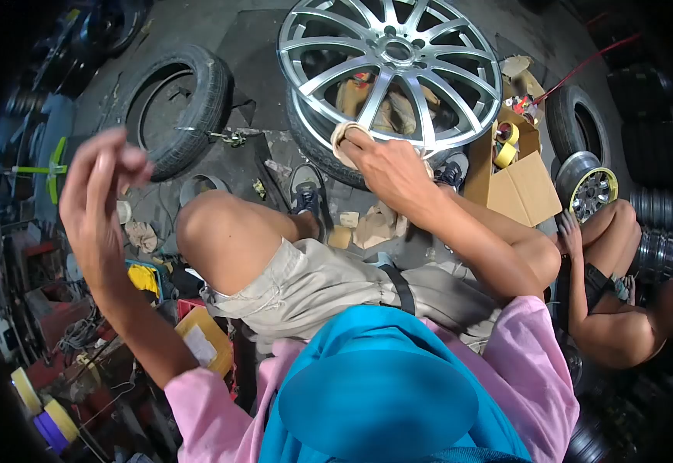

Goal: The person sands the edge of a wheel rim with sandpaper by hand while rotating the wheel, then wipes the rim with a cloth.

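Observation:
A silver multi-spoke wheel rim [398, 52] lies face up on top of a tire in front of me. My right hand [392, 168] is closed on a beige cloth [342, 144] at the near edge of the rim. Raised at the left, away from the rim, my left hand [99, 189] has curled, slightly blurred fingers; whether they hold anything is unclear. Brown cloth or gloves [389, 106] show between the spokes, below the rim's face.
A loose tire [211, 100] lies at the left. Right of the rim stand a cardboard box [517, 187] with yellow tape rolls, another tire [575, 123] and a small wheel [592, 193]. Another person's hand [570, 231] and legs are at the right. Tools and wires crowd the lower left.

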Demonstrator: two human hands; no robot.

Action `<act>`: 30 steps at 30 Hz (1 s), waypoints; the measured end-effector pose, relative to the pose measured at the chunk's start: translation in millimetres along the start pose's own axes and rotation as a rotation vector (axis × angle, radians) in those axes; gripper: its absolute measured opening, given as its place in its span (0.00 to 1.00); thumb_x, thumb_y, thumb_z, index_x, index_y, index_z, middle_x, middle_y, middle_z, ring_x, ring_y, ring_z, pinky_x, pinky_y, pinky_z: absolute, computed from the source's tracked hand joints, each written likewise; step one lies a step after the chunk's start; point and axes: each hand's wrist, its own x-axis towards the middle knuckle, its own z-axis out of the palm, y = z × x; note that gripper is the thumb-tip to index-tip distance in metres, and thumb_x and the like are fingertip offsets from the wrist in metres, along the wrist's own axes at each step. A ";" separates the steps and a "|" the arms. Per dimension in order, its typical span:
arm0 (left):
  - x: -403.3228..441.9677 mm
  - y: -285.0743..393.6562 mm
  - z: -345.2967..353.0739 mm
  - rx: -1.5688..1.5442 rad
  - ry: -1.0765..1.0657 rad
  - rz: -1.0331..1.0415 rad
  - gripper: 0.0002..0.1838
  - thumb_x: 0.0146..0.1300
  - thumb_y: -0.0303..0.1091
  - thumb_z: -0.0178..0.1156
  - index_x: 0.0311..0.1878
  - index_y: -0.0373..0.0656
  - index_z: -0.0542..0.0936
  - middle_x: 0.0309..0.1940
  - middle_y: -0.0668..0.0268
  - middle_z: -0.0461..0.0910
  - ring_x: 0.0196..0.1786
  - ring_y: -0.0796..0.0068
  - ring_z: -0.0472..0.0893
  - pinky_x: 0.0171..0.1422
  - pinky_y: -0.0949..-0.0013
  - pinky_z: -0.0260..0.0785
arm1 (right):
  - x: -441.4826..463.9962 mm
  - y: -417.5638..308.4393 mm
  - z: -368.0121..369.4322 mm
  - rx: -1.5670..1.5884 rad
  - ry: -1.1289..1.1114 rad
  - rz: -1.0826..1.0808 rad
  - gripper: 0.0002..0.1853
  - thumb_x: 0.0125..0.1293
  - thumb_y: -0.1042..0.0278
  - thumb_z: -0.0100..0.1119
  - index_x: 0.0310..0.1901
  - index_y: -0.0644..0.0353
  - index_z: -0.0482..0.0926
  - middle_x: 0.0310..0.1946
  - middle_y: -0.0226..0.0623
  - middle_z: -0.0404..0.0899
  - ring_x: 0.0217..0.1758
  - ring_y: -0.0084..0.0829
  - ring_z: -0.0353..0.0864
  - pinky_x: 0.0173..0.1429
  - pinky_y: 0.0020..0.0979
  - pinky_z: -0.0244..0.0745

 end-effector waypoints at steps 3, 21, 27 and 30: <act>36.3 51.0 52.5 0.103 -0.118 0.303 0.19 0.81 0.37 0.56 0.61 0.32 0.83 0.42 0.58 0.87 0.45 0.69 0.87 0.55 0.66 0.79 | -9.2 3.8 -8.7 -0.006 0.035 -0.061 0.12 0.68 0.73 0.56 0.50 0.62 0.81 0.47 0.39 0.81 0.29 0.38 0.88 0.32 0.39 0.80; 119.9 10.5 142.8 -0.293 -0.225 0.159 0.10 0.79 0.30 0.58 0.52 0.35 0.86 0.35 0.64 0.88 0.34 0.81 0.85 0.39 0.78 0.77 | -7.3 15.5 -16.1 0.170 -0.132 0.071 0.23 0.58 0.80 0.58 0.57 0.58 0.82 0.58 0.35 0.82 0.35 0.52 0.87 0.39 0.49 0.83; 121.8 9.6 125.3 -0.092 -0.092 0.290 0.10 0.78 0.29 0.59 0.53 0.36 0.86 0.34 0.63 0.89 0.31 0.81 0.86 0.36 0.78 0.80 | -18.3 26.4 -28.0 0.196 -0.187 0.061 0.24 0.59 0.80 0.57 0.59 0.55 0.82 0.60 0.30 0.82 0.37 0.50 0.88 0.39 0.47 0.83; 130.4 -0.4 111.0 -0.229 -0.002 0.228 0.11 0.80 0.33 0.57 0.52 0.38 0.86 0.33 0.66 0.87 0.30 0.83 0.85 0.35 0.81 0.78 | -17.9 21.2 -24.1 0.149 -0.224 0.079 0.23 0.60 0.78 0.57 0.58 0.55 0.82 0.60 0.30 0.81 0.37 0.48 0.88 0.39 0.46 0.83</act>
